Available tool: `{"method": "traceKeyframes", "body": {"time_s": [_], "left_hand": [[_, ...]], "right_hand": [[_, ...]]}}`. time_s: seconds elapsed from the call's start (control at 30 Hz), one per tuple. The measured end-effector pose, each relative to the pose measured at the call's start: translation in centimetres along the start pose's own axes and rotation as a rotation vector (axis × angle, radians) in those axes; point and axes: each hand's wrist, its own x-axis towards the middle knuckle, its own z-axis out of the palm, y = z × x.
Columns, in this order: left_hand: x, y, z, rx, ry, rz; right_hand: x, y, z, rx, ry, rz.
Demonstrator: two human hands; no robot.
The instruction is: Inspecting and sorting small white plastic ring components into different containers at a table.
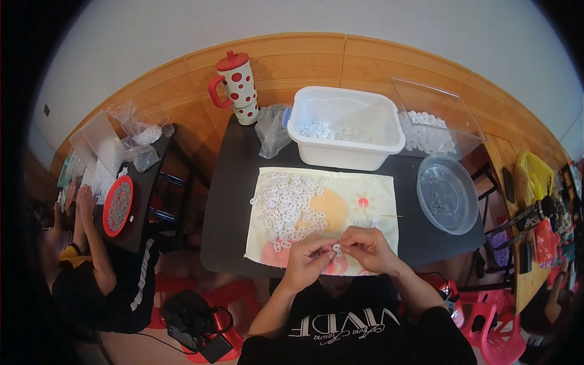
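I see my left hand (308, 258) and right hand (368, 248) pinching one small white ring (336, 248) between their fingertips, above the cloth's (371, 210) near edge; a ring pile (286, 207) lies just beyond, white tub (345, 128) behind.

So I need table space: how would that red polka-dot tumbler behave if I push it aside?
The tumbler stands tall and narrow near the table edge, so it probably tips. Its side handle may make it swivel. Its lid looks closed, so spills seem unlikely.

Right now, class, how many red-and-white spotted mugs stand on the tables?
1. The spotted mug, red lid and handle, stands at the dark table's far left corner, beside a clear plastic bag and the white tub. Others may be hidden beyond view.
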Motion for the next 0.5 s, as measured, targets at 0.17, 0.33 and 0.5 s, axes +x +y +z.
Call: {"method": "traceKeyframes", "body": {"time_s": [0.17,0.33,0.5], "left_hand": [[-0.04,0.13,-0.08,-0.124,0.022,-0.038],[0.23,0.56,-0.05,-0.193,0.025,-0.082],[-0.03,-0.16,-0.12,-0.213,0.047,-0.07]], "right_hand": [[0.04,-0.22,0.24,0.154,0.025,0.113],[-0.14,0.73,0.32,0.302,0.075,0.19],[-0.21,0.67,0.37,0.304,0.095,0.204]]}}
